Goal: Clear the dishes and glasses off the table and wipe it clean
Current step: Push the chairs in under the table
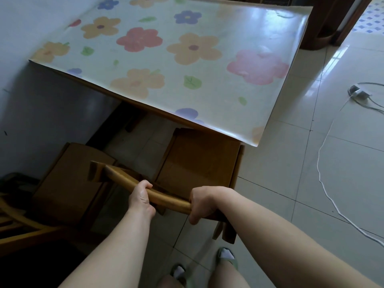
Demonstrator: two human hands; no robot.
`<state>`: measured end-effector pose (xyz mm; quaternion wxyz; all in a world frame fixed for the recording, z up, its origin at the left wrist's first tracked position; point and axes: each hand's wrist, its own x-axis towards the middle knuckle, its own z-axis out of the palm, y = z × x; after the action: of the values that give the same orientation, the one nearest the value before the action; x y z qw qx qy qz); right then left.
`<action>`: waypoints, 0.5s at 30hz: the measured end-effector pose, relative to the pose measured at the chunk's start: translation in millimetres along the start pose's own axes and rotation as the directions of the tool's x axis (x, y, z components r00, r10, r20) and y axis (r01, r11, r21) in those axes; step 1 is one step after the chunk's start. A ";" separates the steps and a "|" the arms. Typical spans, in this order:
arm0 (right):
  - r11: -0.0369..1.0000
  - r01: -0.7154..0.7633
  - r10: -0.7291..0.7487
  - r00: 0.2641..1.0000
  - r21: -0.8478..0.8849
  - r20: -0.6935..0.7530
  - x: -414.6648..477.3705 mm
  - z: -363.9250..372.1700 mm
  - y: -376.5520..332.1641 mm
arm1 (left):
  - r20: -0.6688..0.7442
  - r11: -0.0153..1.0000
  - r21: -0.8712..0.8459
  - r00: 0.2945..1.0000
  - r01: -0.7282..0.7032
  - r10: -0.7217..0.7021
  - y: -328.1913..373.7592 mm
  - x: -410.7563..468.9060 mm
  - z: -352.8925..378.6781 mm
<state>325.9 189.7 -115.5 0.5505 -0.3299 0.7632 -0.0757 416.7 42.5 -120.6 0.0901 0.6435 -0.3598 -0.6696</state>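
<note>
The table (207,96) wears a glossy cloth printed with large flowers, and I see no dishes or glasses on it. In front of it stands a wooden chair (199,161) with its seat partly under the table's near edge. Both my hands hold the chair's curved top rail (166,199). My left hand (141,199) grips the rail from the left, fingers curled over it. My right hand (202,203) grips the rail's right end.
A second wooden chair seat (68,179) sits to the left beside the white wall (20,90). Part of another chair (14,221) shows at the far left. A white cable (324,179) and charger (357,92) lie on the tiled floor at right. My feet (226,256) stand behind the chair.
</note>
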 end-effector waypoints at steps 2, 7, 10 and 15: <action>1.000 -0.006 0.006 1.000 0.013 -0.012 -0.2 2.8 0.6 | 0.009 1.000 0.001 1.000 -0.004 0.004 -2.3 -1.1 -1.6; 0.999 -0.016 0.017 0.999 0.028 -0.033 -2.2 8.8 3.7 | 0.028 1.000 -0.009 1.000 0.006 -0.006 -5.3 -0.4 -4.2; 0.999 -0.009 0.012 0.997 0.042 -0.076 -4.9 0.0 5.9 | 0.051 1.000 -0.016 0.998 -0.025 0.026 1.1 -1.6 3.4; 1.000 0.006 -0.002 0.988 0.024 -0.152 -8.5 -8.2 10.4 | 0.088 0.998 -0.009 0.995 -0.056 0.056 6.7 -3.0 11.3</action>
<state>315.8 200.6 -110.6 0.4947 -0.3180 0.8012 -0.1111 404.4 43.5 -115.2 0.0948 0.6026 -0.3792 -0.6958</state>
